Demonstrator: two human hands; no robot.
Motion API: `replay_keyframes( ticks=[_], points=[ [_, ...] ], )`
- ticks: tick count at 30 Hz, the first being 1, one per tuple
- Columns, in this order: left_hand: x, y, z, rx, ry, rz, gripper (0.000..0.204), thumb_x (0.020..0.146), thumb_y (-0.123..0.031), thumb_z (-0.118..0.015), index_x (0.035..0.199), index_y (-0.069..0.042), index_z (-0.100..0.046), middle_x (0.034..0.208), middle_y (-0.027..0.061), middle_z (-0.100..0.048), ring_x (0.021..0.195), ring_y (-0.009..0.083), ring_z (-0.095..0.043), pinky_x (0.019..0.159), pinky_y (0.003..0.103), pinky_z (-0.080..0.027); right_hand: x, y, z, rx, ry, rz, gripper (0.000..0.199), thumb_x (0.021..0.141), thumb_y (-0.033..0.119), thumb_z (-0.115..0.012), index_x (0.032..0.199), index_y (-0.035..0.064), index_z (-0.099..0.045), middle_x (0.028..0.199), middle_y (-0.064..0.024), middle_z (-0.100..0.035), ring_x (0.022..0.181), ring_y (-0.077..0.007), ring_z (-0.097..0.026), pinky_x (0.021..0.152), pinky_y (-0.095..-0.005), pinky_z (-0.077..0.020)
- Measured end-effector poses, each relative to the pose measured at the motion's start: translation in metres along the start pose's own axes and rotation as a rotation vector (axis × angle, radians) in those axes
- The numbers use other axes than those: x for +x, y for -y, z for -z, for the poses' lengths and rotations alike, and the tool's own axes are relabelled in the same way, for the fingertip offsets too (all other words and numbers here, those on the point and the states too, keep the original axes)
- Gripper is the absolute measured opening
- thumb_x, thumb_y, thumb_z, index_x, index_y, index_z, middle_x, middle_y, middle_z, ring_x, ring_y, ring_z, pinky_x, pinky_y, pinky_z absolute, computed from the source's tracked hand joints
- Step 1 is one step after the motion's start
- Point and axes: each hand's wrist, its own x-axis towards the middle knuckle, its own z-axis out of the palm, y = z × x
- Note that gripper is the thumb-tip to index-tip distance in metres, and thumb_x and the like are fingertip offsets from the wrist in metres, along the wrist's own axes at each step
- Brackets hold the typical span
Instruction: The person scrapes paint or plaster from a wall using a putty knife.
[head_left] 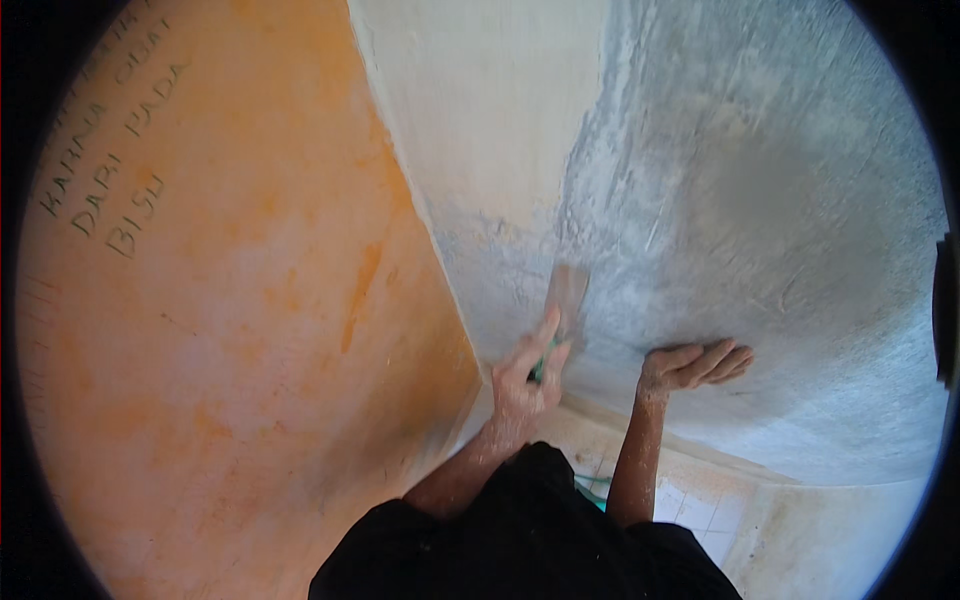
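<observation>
My left hand point(527, 375) is closed around the green handle of a putty knife point(568, 288). The broad metal blade points up and lies at the grey wall point(640, 230), close to where a cream-coloured patch point(490, 110) ends. My index finger stretches along the lower part of the blade. To the right, my right hand point(698, 364) rests against the same grey wall with its fingers stretched out and nothing in it. Whitish dust clings to both hands and forearms.
An orange, stained wall point(270, 300) with dark handwriting meets the grey wall in a corner on the left. Below, a ledge runs along the grey wall's foot, with white floor tiles point(695, 510) and a green object point(592, 490) partly hidden by my dark clothing.
</observation>
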Motion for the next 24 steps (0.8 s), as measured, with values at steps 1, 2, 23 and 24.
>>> replay_keyframes(
  ticks=[1, 2, 23, 24],
  points=[
    [0.010, -0.018, 0.002, -0.012, -0.076, -0.047, 0.043, 0.085, -0.003, -0.066, 0.127, -0.002, -0.058, 0.093, 0.0185, -0.067, 0.074, 0.0195, -0.062, 0.068, 0.030, -0.050, 0.003, -0.002, 0.008, -0.001, 0.012, 0.001, 0.045, 0.098, 0.015, -0.034, 0.139, -0.0030, -0.039, 0.151, -0.0211, -0.027, 0.141, -0.0364, -0.023, 0.114, -0.0527, -0.0143],
    [0.012, -0.025, 0.005, -0.007, -0.078, -0.046, 0.043, 0.085, -0.003, -0.066, 0.127, -0.002, -0.058, 0.093, 0.0185, -0.067, 0.074, 0.0195, -0.062, 0.068, 0.030, -0.050, 0.005, -0.001, 0.007, -0.023, 0.010, -0.007, 0.045, 0.098, 0.015, -0.033, 0.139, -0.0030, -0.039, 0.151, -0.0210, -0.027, 0.141, -0.0365, -0.023, 0.114, -0.0527, -0.0147],
    [0.000, -0.016, -0.001, 0.033, -0.039, 0.006, 0.048, 0.085, -0.005, -0.066, 0.131, -0.006, -0.055, 0.071, 0.0131, -0.057, 0.061, 0.0178, -0.054, 0.060, 0.030, -0.047, 0.004, -0.003, 0.006, -0.020, 0.021, -0.002, 0.045, 0.098, 0.015, -0.033, 0.140, -0.0024, -0.038, 0.151, -0.0216, -0.027, 0.142, -0.0363, -0.022, 0.115, -0.0534, -0.0141],
    [-0.024, 0.004, -0.008, 0.034, -0.001, -0.020, 0.048, 0.085, -0.005, -0.066, 0.132, -0.006, -0.055, 0.073, 0.0135, -0.058, 0.062, 0.0182, -0.054, 0.060, 0.030, -0.047, 0.003, -0.004, 0.004, 0.001, 0.006, 0.032, 0.045, 0.098, 0.015, -0.033, 0.140, -0.0023, -0.039, 0.151, -0.0214, -0.027, 0.142, -0.0360, -0.022, 0.115, -0.0530, -0.0139]
  ],
)
